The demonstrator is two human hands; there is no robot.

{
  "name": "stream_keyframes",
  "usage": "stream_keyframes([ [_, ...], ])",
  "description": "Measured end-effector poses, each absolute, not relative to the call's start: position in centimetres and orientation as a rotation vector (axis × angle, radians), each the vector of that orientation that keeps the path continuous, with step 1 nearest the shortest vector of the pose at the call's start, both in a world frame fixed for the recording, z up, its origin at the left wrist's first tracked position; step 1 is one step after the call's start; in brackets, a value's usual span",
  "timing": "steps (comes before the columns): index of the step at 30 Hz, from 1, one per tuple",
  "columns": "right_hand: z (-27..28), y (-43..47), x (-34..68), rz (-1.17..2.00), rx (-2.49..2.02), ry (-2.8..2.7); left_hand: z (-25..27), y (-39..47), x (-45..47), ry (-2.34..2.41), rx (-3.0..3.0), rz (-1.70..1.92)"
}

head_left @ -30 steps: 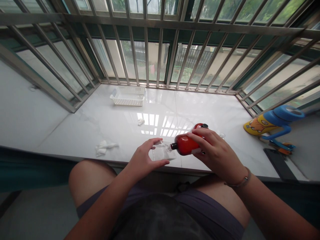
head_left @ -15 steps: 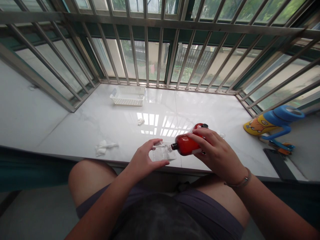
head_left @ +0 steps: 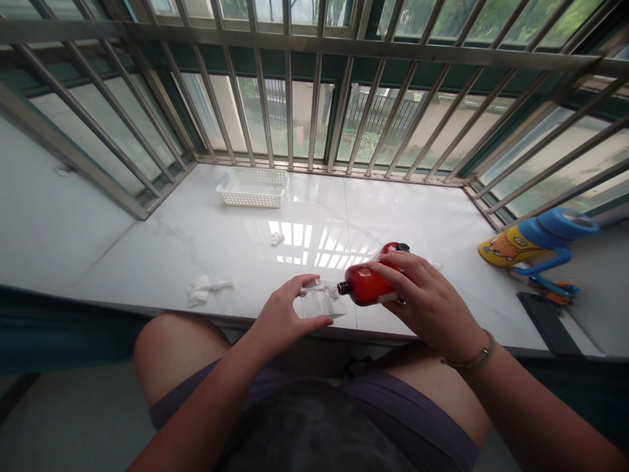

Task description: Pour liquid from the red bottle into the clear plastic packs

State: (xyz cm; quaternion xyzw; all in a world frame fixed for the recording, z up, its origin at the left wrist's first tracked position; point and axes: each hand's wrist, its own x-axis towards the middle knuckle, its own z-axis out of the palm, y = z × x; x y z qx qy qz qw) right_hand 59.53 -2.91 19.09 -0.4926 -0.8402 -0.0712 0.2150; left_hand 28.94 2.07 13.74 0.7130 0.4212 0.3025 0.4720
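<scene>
My left hand (head_left: pixel 289 309) grips a clear bottle (head_left: pixel 317 301) between thumb and fingers, low over the front of the white ledge. The clear bottle lies tilted, its neck pointing right. My right hand (head_left: pixel 422 295) is wrapped round a red bottle (head_left: pixel 363 284), tipped so that its black neck meets the mouth of the clear one. Whether liquid passes between them is too small to tell. Just behind the red bottle, partly hidden by my right fingers, is another red object (head_left: pixel 390 248) with a black round cap (head_left: pixel 403 247).
A white plastic basket (head_left: pixel 253 196) stands at the back of the ledge (head_left: pixel 187 229). Crumpled tissues (head_left: pixel 199 290) lie front left, with a small wad (head_left: pixel 276 238) farther back. At right are a blue-and-yellow flask (head_left: pixel 535 239) and a black phone (head_left: pixel 549 321). Metal bars (head_left: pixel 314 46) close off the window.
Almost nothing differs. Both hands hold the two bottles in nearly the same place, mouth to mouth.
</scene>
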Motion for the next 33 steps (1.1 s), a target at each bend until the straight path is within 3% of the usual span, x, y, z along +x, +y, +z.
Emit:
stream_keyframes([
  [33, 19.3, -3.0, 59.6, -0.275, -1.367, -2.353, 11.5, 2.1, 28.3, 1.086, 1.669, 0.675],
])
